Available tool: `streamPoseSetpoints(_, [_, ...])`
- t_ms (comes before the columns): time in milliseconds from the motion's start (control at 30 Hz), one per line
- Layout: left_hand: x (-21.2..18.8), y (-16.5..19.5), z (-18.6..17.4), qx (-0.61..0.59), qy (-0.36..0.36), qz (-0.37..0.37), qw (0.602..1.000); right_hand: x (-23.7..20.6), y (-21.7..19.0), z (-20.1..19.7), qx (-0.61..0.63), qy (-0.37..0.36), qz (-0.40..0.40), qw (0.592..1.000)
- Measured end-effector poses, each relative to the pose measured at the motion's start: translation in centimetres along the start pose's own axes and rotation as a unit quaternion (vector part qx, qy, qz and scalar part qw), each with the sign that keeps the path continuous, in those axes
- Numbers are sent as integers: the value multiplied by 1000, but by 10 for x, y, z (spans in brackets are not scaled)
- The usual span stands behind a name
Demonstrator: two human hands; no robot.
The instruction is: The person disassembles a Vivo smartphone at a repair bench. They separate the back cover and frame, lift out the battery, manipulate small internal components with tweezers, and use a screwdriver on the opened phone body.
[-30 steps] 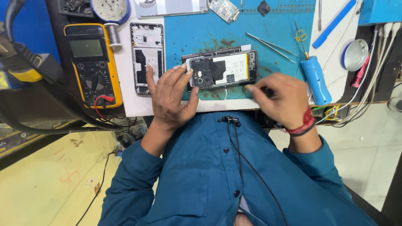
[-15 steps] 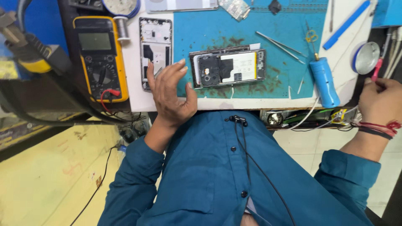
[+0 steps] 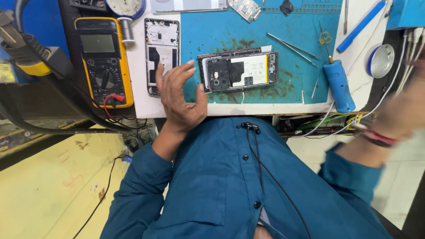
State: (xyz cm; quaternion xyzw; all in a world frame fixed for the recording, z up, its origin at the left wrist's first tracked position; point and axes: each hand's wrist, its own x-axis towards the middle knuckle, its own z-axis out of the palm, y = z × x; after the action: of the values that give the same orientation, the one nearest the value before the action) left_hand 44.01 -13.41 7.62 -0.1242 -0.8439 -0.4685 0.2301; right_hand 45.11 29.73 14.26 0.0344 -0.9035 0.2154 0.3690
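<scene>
An opened smartphone point(image 3: 239, 71) with its back removed lies on a blue work mat point(image 3: 221, 31), showing a black cover plate and a white battery. My left hand point(image 3: 179, 95) rests at the bench's front edge just left of the phone, fingers spread, holding nothing. My right hand point(image 3: 405, 110) is far out to the right, off the bench, blurred; whether it holds something cannot be made out. It wears a red wrist thread.
A phone frame point(image 3: 161, 53) lies left of the mat beside a yellow multimeter point(image 3: 104, 59). Tweezers point(image 3: 292, 45), a blue-handled screwdriver point(image 3: 337, 82), a blue pry tool point(image 3: 361, 26) and a round metal tin point(image 3: 381, 60) lie to the right. Cables hang under the bench edge.
My right hand left the phone and swung out to the right, past the bench. My left hand let go of the phone and drew back slightly to its left.
</scene>
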Motion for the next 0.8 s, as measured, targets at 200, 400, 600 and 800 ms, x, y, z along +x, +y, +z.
streamPoseSetpoints(200, [0,12,17,6,6,-2,1000,25,-148,128,463,-96,138,870])
streamPoseSetpoints(400, [-3,19,17,38,33,-33,998,31,-190,194,538,-175,16,825])
streamPoseSetpoints(600, [-5,21,18,36,32,-29,998,17,-180,200,511,-215,15,832])
streamPoseSetpoints(800, [-7,18,18,55,14,-32,998,0,-171,170,611,-188,95,763])
